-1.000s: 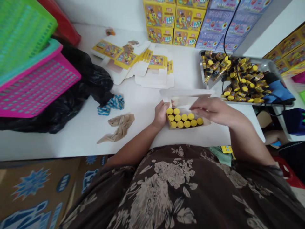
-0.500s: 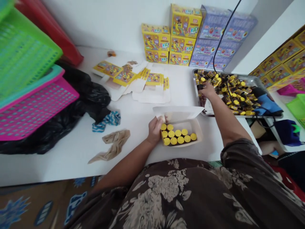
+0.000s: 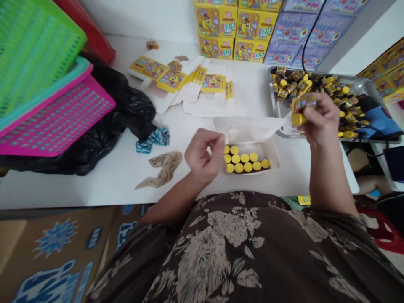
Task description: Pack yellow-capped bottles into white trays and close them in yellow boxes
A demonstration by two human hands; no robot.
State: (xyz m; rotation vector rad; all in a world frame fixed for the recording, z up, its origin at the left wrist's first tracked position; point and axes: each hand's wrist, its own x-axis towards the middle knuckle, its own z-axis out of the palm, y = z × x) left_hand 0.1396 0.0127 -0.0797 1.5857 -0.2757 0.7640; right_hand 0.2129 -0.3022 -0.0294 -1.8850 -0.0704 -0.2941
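Head view: right hand (image 3: pixel 320 120) grips a yellow-capped vial (image 3: pixel 299 110) around its body
Handling: looks light, stiff, best pinched there
Left hand (image 3: pixel 202 156): loosely curled, seemingly empty, beside the carton (image 3: pixel 272 165)

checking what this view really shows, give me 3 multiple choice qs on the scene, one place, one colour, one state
1. Where is the yellow-capped bottle in the right hand?
A. Inside the carton
B. Above the steel tray
C. On the black plastic bag

2. What colour are the caps in the white carton?
A. Yellow
B. Red
C. Blue

3. What state is the carton's lid in?
A. Taped shut
B. Torn off
C. Open, raised behind the caps

Answers:
1. B, the hand holds the bottle over the tray's near side.
2. A, yellow tops fill the carton's rows.
3. C, the lid stands up, leaving the caps exposed.
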